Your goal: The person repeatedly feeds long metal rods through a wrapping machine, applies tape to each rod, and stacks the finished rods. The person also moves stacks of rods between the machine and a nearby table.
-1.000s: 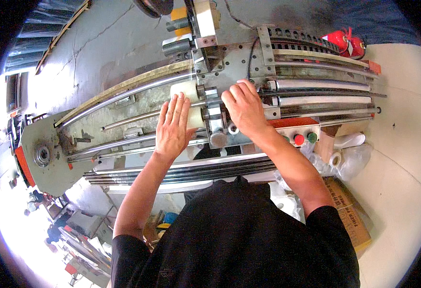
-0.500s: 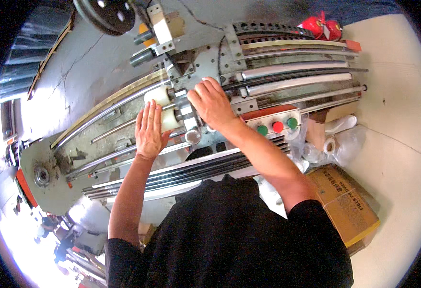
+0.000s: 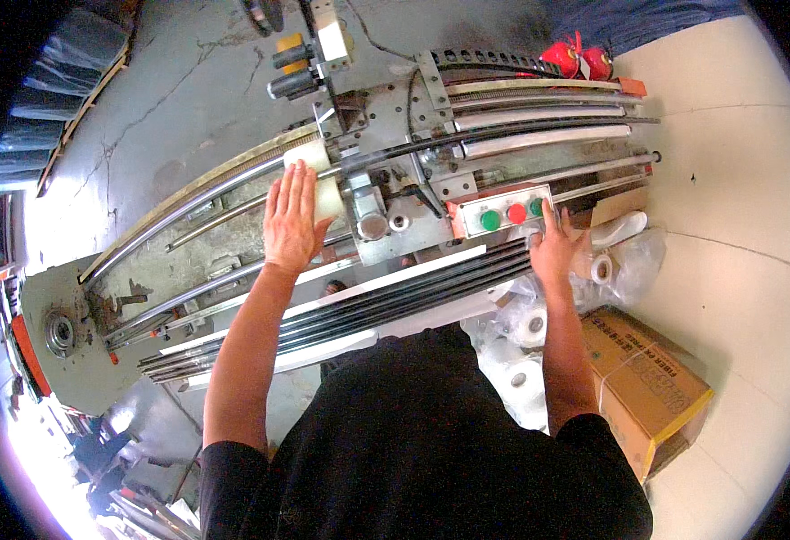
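The left hand (image 3: 294,219) lies flat and open, fingers together and stretched toward 12 o'clock, palm down on a white roll (image 3: 319,180) mounted on the long grey machine (image 3: 233,261); it grips nothing, only presses on the roll, which sits just at 9 o'clock of the machine's metal head block (image 3: 386,216). The right hand (image 3: 557,247) is open too, fingers spread, its fingertips touching the lower right corner of the control box (image 3: 501,211), holding nothing. That box carries three round buttons in a row: two green (image 3: 490,219) and one red (image 3: 517,213) between them. At 6 o'clock of the box a bundle of dark rods (image 3: 368,306) runs slantwise along the machine's near edge. At 4 o'clock from the right hand, several white tape rolls (image 3: 530,328) lie in clear plastic, beside one brown cardboard box (image 3: 642,382) on the pale floor. Two red extinguishers (image 3: 579,58) stand at 1 o'clock, beyond the machine's far end.
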Demonstrator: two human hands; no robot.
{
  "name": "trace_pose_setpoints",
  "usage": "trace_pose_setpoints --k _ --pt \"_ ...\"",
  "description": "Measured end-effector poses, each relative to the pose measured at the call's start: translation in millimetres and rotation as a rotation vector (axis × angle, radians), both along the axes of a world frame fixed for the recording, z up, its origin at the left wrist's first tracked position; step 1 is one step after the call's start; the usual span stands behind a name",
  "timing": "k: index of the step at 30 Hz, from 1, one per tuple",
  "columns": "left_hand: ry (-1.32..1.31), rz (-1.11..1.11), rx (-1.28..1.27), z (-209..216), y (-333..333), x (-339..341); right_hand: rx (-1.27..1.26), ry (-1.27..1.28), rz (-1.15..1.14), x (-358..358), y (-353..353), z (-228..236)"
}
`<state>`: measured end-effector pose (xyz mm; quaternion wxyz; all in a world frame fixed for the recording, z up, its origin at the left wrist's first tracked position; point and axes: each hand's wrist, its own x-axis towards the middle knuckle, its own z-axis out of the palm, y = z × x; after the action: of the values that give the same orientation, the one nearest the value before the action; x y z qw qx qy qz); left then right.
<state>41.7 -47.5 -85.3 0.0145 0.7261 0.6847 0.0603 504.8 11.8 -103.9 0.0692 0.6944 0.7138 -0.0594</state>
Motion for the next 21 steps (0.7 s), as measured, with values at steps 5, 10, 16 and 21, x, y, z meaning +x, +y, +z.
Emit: trace_pose_setpoints --k 5,10,16,21 --pt "0.015 -0.001 0.0 1 -7 -6 0.296 -0.019 0.027 -44 -8 21" --pt "-0.032 -0.069 0.031 -12 5 5 0.202 0.322 0.064 -129 -104 14" --pt "-0.014 -0.044 0.118 -15 1 -16 0.031 0.558 0.234 -215 -182 13" --pt "-0.031 -0.027 0.057 3 3 -23 -0.077 0.613 0.359 -229 -190 16"
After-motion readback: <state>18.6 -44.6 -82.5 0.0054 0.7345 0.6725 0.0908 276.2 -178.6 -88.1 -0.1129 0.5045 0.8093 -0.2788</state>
